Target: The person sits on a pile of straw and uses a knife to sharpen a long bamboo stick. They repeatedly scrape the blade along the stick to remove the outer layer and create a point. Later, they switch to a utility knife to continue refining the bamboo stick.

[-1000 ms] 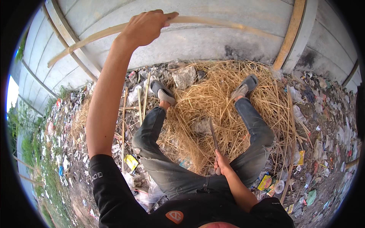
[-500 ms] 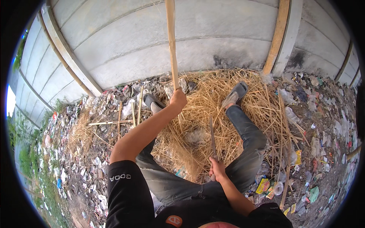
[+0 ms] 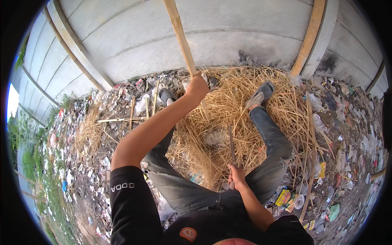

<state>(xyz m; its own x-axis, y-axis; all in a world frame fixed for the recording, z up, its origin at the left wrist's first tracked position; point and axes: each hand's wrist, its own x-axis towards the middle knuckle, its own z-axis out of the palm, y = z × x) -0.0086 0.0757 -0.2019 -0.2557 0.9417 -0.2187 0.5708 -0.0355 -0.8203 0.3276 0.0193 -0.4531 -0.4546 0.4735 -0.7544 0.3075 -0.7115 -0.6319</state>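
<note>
My left hand (image 3: 197, 86) is closed around a long pale bamboo strip (image 3: 181, 36). The strip rises past the top of the view and leans left, and its lower end shows just below my fist, over the straw. In my right hand (image 3: 237, 178), by my right thigh, is the handle of a long narrow knife (image 3: 232, 143). The dark blade points away from me, apart from the strip. Between my legs lies a heap of straw-like bamboo shavings (image 3: 228, 102).
Ahead stands a grey panel wall (image 3: 228, 45) with a bamboo pole (image 3: 309, 36) against a post. Split strips (image 3: 118, 119) lie at the left and others (image 3: 312, 151) at the right. Scattered litter (image 3: 343, 134) covers the ground on both sides; green plants (image 3: 28, 159) grow at far left.
My left hand has moved a little up and right with the bamboo strip, whose top now leans further left. The lower end has risen. The knife keeps nearly the same pose; the view shifted slightly.
</note>
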